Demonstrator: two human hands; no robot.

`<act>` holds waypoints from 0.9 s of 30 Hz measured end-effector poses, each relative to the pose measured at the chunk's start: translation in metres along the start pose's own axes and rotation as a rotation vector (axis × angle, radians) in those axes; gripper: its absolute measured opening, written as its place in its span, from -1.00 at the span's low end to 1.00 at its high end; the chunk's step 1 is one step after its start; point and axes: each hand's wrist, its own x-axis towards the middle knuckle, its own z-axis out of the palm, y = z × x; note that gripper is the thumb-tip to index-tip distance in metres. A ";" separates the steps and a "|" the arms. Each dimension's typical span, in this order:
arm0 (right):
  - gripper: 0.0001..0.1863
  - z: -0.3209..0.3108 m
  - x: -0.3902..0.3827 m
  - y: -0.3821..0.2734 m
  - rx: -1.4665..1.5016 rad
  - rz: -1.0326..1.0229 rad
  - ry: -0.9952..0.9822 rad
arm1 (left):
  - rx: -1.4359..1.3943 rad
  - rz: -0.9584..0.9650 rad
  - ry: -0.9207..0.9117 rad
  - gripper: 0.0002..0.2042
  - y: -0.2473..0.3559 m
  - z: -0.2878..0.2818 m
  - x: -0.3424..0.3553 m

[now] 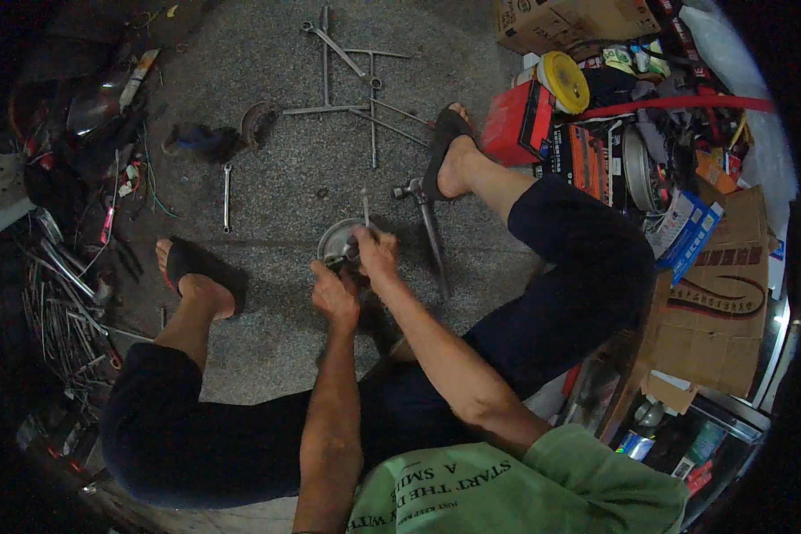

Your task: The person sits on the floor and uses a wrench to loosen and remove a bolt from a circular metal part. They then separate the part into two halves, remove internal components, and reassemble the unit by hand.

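Between my feet I have a round, shallow metal plate (336, 240), like a small wheel drum or brake plate. My left hand (334, 295) is closed at its near edge, fingers curled and partly hidden. My right hand (376, 256) lies over the plate's right side, closed around a slim metal tool (366, 206) whose flat shaft points away from me; its exact kind is unclear. A hammer (430, 233) lies on the floor just right of my right hand, its head near my right foot.
Farther off lie T-handle wrenches (326, 76) and a combination wrench (334, 46). Another wrench (227, 198) lies left, near a curved brake shoe (258, 123). Rods and wires (53, 307) pile at far left. A red box (516, 123), yellow-lidded tub (564, 82) and cardboard (716, 303) crowd the right.
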 end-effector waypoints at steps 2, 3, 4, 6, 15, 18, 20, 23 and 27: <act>-0.68 -0.003 -0.002 -0.034 -0.012 -0.192 -0.047 | 0.041 -0.056 -0.030 -0.68 -0.001 -0.003 0.002; -0.68 -0.007 -0.009 -0.055 -0.020 -0.291 -0.069 | 0.057 -0.083 -0.046 -0.68 0.000 -0.004 0.003; -0.68 -0.014 -0.015 -0.069 -0.121 -0.366 -0.032 | 0.048 -0.083 -0.041 -0.67 0.000 -0.003 0.003; -0.67 -0.023 -0.029 -0.092 -0.322 -0.518 0.035 | 0.032 -0.090 -0.026 -0.66 -0.004 0.000 0.003; -0.74 -0.043 -0.070 -0.089 -0.251 -0.443 -0.117 | 0.040 -0.100 -0.094 -0.67 0.000 -0.006 0.005; -0.75 -0.045 -0.074 -0.082 -0.364 -0.433 -0.167 | -0.032 -0.210 -0.111 -0.69 -0.006 0.004 0.011; -0.74 -0.049 -0.069 -0.073 -0.404 -0.522 -0.156 | 0.032 -0.182 -0.131 -0.69 0.002 -0.001 0.009; -0.71 -0.053 -0.072 -0.070 -0.451 -0.531 -0.143 | 0.131 -0.120 -0.142 -0.69 0.008 -0.008 0.006; -0.71 -0.061 -0.080 -0.075 -0.584 -0.572 -0.177 | 0.105 -0.032 -0.088 -0.68 -0.001 -0.006 0.004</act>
